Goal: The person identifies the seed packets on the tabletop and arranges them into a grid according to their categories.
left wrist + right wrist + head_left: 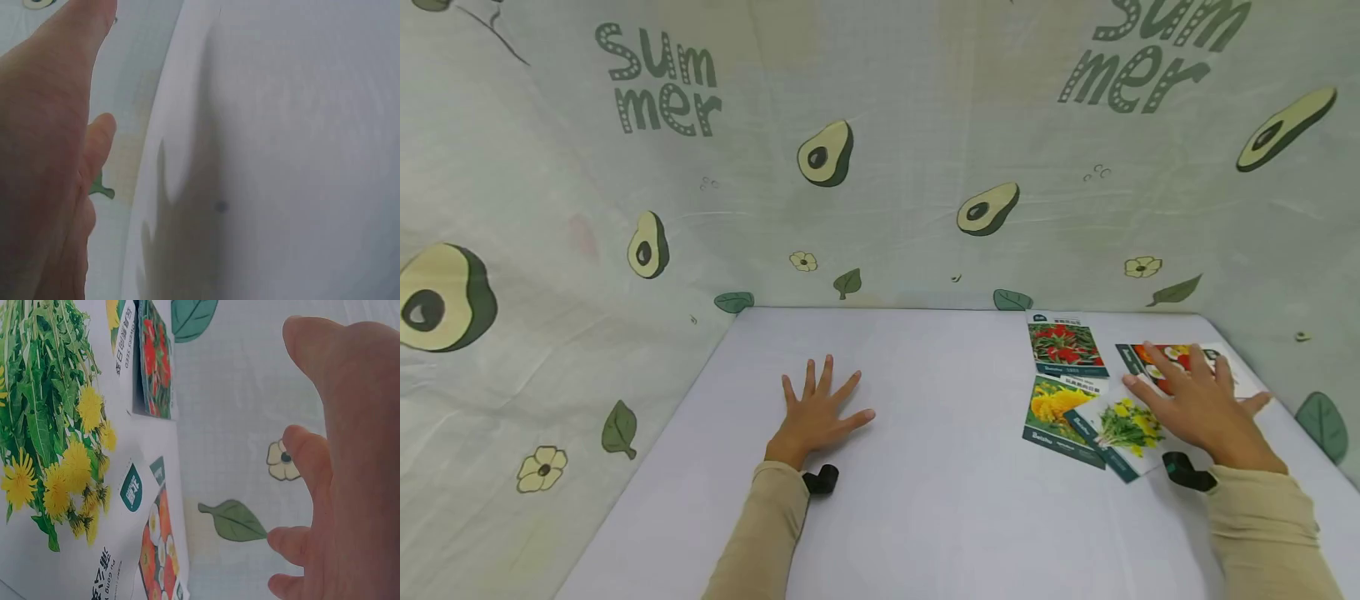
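Note:
My left hand point(818, 417) is held palm down over the white table with its fingers spread, and it holds nothing. In the left wrist view its shadow falls on the tabletop beside the hand point(44, 144). At the right, my right hand point(1210, 412) spreads its fingers over a group of flat seed packets, gripping none. Nearest it is a white packet with yellow dandelions point(1127, 429), overlapping a yellow-flower packet point(1058, 408). A packet with red flowers point(1066, 346) lies behind these. Fingers partly hide a packet of orange and white flowers point(159, 550).
The white table point(925, 467) ends at the back against a pale cloth backdrop point(910, 100) printed with avocados, leaves and "summer". The cloth also runs along both sides. A small black wrist camera point(822, 480) sits at the left cuff, another point(1186, 473) at the right.

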Tool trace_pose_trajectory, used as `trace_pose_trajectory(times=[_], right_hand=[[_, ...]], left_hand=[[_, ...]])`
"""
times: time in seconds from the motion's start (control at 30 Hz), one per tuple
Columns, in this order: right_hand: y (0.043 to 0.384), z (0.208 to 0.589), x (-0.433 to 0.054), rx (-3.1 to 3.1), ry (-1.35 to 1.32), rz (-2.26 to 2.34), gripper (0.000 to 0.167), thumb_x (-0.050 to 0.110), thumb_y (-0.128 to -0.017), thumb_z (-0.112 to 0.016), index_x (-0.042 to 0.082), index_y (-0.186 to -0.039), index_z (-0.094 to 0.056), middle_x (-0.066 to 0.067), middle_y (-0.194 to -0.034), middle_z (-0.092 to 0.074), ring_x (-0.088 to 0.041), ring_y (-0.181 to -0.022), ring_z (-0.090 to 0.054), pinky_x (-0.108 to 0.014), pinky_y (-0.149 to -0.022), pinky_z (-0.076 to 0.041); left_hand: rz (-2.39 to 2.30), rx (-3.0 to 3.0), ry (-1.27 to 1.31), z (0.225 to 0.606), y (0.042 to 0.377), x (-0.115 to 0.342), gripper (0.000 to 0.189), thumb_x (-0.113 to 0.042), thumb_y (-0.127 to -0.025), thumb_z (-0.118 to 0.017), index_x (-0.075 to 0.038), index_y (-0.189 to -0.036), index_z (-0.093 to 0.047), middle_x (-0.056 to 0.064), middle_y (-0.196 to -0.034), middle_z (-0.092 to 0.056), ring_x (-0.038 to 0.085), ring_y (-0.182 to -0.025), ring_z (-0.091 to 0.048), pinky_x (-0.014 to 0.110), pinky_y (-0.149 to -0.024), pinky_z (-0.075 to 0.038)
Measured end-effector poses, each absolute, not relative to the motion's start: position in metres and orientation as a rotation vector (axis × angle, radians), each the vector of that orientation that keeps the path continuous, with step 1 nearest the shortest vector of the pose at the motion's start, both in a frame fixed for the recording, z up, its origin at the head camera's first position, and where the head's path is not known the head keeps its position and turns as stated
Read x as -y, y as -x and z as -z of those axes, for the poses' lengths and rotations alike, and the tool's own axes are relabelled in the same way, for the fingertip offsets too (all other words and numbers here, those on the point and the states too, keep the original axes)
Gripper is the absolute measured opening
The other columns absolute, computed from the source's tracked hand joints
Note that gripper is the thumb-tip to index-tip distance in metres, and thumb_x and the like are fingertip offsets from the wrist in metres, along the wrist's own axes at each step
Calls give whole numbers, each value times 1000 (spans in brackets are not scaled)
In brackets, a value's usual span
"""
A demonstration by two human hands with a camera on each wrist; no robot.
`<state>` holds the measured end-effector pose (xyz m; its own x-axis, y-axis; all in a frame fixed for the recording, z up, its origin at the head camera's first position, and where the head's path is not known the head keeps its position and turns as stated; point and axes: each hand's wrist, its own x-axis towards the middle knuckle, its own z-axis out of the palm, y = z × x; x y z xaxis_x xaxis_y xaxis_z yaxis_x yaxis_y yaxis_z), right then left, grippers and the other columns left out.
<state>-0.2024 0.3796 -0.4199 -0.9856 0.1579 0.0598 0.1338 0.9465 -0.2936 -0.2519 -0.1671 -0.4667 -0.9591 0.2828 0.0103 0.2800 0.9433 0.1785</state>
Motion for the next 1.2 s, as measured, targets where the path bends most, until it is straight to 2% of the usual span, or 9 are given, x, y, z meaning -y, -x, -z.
trace_pose_trajectory(times=[0.27, 0.6, 0.93, 1.2], right_hand=[[197, 423, -380, 3049, 161, -428, 92, 74, -95, -36, 16, -162, -9, -42, -153, 0, -72, -133, 9, -92, -77, 11], [198, 430, -371, 3052, 157, -446, 95, 75, -94, -38, 13, -161, -13, -39, -156, 5, -68, -135, 15, -91, -79, 12], [202, 431, -368, 3034, 119, -417, 95, 75, -94, -38, 16, -161, -9, -38, -157, 4, -69, -135, 9, -90, -81, 13], [202, 430, -366, 3044, 104, -399, 95, 74, -94, -41, 13, -161, -12, -37, -158, 5, -67, -136, 10, -90, -82, 13]], left_hand=[[-237, -3077, -492, 459, 253, 150, 89, -89, -84, -31, -41, -159, -22, 9, -167, 9, 40, -150, 13, 73, -106, 16], [-175, -3066, -520, 455, 253, 142, 89, -88, -85, -31, -39, -159, -26, 10, -167, 5, 42, -150, 10, 74, -107, 13], [-134, -3045, -525, 454, 253, 134, 90, -89, -85, -28, -38, -159, -25, 9, -168, 6, 39, -151, 12, 74, -107, 13], [-121, -3044, -546, 455, 254, 125, 90, -89, -85, -27, -38, -160, -23, 7, -168, 7, 38, -151, 13, 74, -106, 16]])
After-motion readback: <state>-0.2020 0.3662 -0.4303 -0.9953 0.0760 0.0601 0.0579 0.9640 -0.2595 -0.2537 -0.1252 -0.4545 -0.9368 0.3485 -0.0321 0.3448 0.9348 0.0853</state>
